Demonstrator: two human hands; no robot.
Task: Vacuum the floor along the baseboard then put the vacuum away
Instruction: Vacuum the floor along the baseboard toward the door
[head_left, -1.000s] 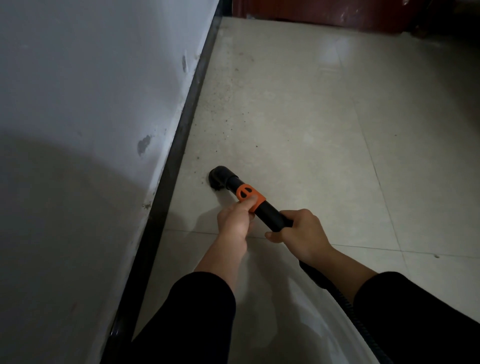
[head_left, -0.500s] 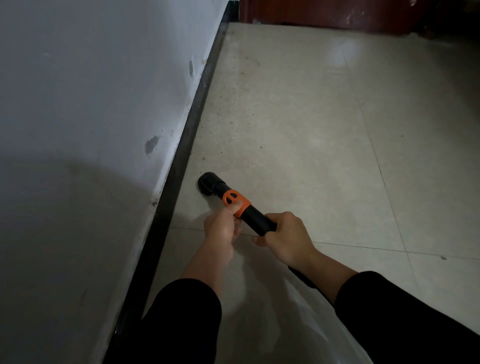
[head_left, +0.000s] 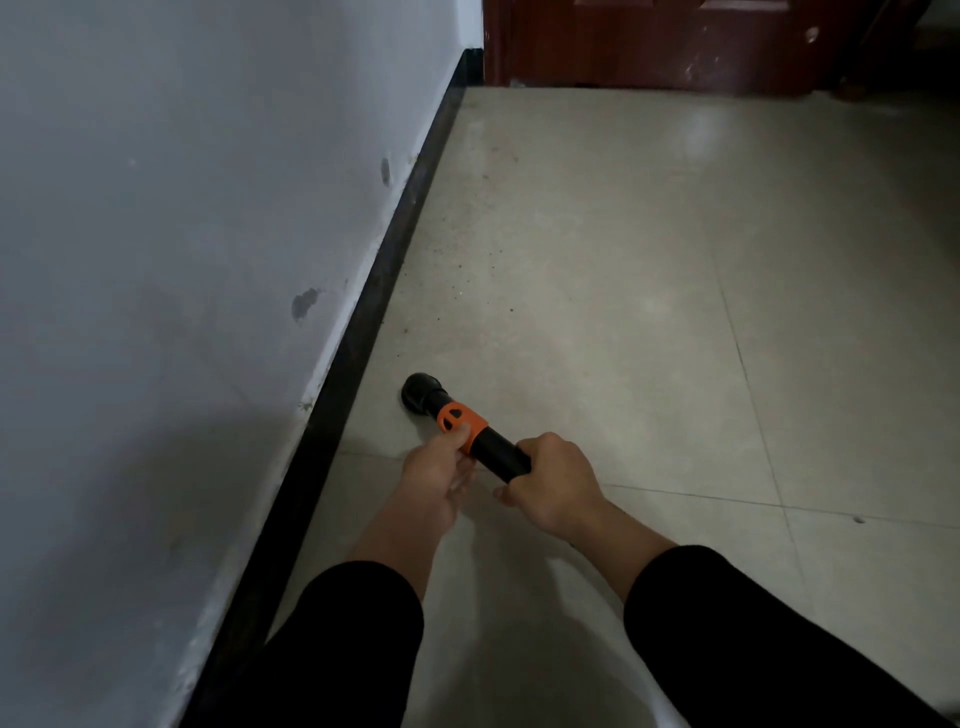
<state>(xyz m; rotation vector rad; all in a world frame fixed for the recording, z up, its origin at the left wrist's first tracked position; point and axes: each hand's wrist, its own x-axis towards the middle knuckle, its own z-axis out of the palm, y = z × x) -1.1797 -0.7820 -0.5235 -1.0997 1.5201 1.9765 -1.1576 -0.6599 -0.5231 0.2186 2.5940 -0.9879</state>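
Hands: two; left hand (head_left: 436, 475) pinches the orange collar (head_left: 461, 422), right hand (head_left: 553, 486) grips the black plastic vacuum tube (head_left: 496, 451).
Nozzles: one round black nozzle (head_left: 420, 394), near the dark baseboard (head_left: 363, 332).

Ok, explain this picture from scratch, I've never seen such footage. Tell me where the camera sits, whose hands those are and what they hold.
There is no machine here. The picture comes from a wide-angle camera worn on a person's head, looking forward and down, so you see their own arms in black sleeves. The left hand holds the orange collar of a black vacuum tube; the right hand grips the tube further back. The nozzle is down at the tiled floor, close beside the dark baseboard under the wall. Dark specks lie on the floor ahead of the nozzle. A dark red door stands at the far end.
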